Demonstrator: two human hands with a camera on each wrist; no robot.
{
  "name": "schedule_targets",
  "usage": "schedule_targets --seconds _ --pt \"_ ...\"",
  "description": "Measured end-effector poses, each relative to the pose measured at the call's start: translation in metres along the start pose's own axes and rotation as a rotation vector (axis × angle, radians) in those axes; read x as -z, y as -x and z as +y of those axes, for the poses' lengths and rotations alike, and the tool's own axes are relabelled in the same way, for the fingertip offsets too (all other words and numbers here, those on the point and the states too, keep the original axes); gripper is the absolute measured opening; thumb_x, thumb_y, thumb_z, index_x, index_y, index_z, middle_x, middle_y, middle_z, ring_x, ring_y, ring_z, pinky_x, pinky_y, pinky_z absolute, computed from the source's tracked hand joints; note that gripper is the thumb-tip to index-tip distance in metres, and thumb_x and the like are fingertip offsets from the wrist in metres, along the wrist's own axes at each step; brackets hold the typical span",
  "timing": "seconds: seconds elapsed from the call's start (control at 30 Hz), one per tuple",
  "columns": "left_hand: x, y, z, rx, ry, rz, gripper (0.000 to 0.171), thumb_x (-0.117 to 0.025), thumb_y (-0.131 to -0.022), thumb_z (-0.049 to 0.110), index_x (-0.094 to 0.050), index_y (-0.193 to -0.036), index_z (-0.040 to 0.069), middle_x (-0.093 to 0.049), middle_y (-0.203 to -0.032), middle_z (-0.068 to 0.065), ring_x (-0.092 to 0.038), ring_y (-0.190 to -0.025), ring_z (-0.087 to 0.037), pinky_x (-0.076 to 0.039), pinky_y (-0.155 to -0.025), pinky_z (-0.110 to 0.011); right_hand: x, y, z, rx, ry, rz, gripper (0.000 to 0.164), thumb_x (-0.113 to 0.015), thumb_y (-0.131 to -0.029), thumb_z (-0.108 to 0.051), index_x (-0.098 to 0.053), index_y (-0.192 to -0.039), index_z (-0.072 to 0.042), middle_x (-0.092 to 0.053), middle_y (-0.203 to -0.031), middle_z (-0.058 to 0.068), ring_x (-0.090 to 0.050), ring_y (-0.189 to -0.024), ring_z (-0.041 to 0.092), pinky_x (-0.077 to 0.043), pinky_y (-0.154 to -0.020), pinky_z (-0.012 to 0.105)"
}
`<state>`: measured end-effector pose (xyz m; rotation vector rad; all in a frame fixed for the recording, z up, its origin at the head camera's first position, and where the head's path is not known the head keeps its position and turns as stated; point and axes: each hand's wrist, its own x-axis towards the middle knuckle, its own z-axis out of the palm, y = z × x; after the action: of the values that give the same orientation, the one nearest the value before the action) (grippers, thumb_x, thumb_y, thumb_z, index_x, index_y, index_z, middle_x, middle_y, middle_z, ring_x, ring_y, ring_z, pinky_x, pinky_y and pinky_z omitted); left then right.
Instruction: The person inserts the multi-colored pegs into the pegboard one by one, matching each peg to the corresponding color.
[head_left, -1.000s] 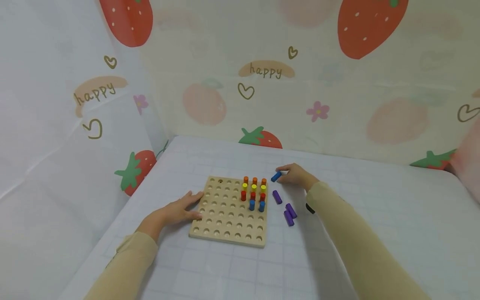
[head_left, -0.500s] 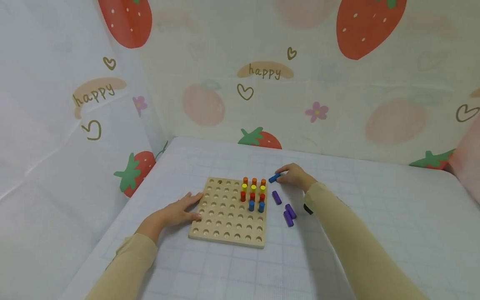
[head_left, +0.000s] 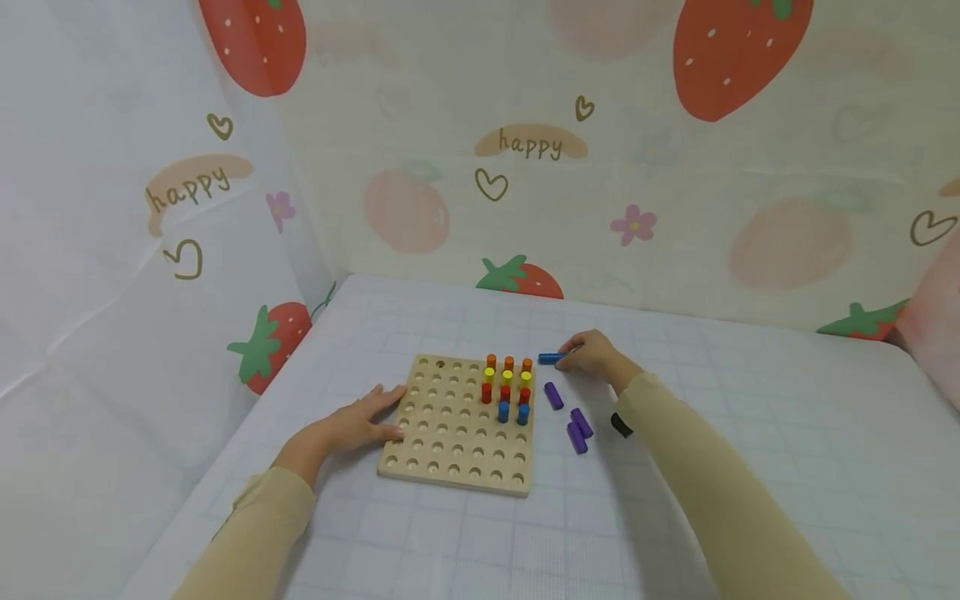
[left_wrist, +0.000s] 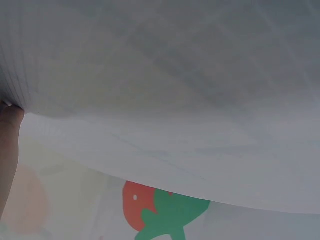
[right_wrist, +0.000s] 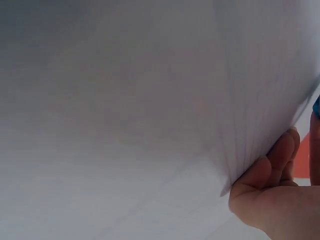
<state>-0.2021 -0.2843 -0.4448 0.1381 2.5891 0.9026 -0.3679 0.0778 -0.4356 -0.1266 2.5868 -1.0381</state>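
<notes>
A square wooden pegboard (head_left: 450,450) with rows of round holes lies on the table. Orange pegs (head_left: 509,363), yellow pegs (head_left: 507,379), red pegs (head_left: 506,395) and two blue pegs (head_left: 503,413) stand upright at its right side. My left hand (head_left: 352,427) rests against the board's left edge, fingers spread. Beyond the far right corner, my right hand (head_left: 594,357) pinches another blue peg (head_left: 551,358), which lies sideways and points left. Only a bit of blue (right_wrist: 317,107) shows at the border of the right wrist view, beside the curled fingers (right_wrist: 280,155).
Three purple pegs, one nearer the board (head_left: 553,396) and two side by side (head_left: 578,437), lie right of the board. A small black object (head_left: 621,425) sits beside the right sleeve. Strawberry-print curtains (head_left: 420,208) hang behind and left of the white table (head_left: 450,542).
The blue peg at my right hand has turned from slanted to nearly level across the view. That hand has shifted slightly, while the left hand and the board stay in place.
</notes>
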Motion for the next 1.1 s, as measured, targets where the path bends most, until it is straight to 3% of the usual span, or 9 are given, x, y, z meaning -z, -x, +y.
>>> schedule_targets --seconds 0.2,0.57,0.77,1.1 --pt "0.001 0.002 0.003 0.003 0.005 0.001 0.082 -0.064 -0.092 0.044 -0.022 -0.156 0.014 -0.005 -0.159 -0.027 -0.006 -0.144 -0.048 -0.01 -0.109 -0.067 0.012 0.015 0.006 -0.032 -0.142 -0.014 0.034 -0.072 -0.089 -0.015 -0.063 -0.118 0.001 -0.058 -0.106 0.008 -0.047 -0.095 0.021 -0.041 -0.085 0.033" --pt "0.001 0.001 0.003 0.003 0.002 -0.009 0.082 -0.063 -0.092 0.044 -0.021 -0.156 0.013 -0.004 -0.158 -0.028 -0.006 -0.143 -0.049 -0.01 -0.108 -0.068 0.019 0.042 0.005 0.002 -0.397 -0.003 0.029 -0.065 -0.092 -0.001 -0.059 -0.117 0.012 -0.067 -0.08 0.002 -0.063 -0.07 0.007 -0.054 -0.07 0.021" --pt "0.003 0.0 0.005 0.011 0.014 -0.017 0.082 -0.063 -0.093 0.044 -0.02 -0.156 0.014 -0.002 -0.159 -0.027 -0.003 -0.144 -0.048 -0.008 -0.109 -0.068 0.018 0.057 0.002 0.037 -0.406 0.023 0.027 -0.066 -0.092 -0.002 -0.06 -0.115 0.012 -0.069 -0.081 0.002 -0.064 -0.073 0.007 -0.053 -0.067 0.019" --pt "0.001 0.002 0.005 -0.023 0.007 -0.014 0.084 -0.065 -0.092 0.043 -0.021 -0.155 0.009 -0.003 -0.156 -0.033 -0.005 -0.142 -0.051 -0.009 -0.109 -0.068 0.017 0.073 -0.004 0.027 -0.357 0.024 0.025 -0.067 -0.093 -0.009 -0.061 -0.116 0.001 -0.07 -0.101 0.01 -0.064 -0.09 0.018 -0.051 -0.079 0.027"
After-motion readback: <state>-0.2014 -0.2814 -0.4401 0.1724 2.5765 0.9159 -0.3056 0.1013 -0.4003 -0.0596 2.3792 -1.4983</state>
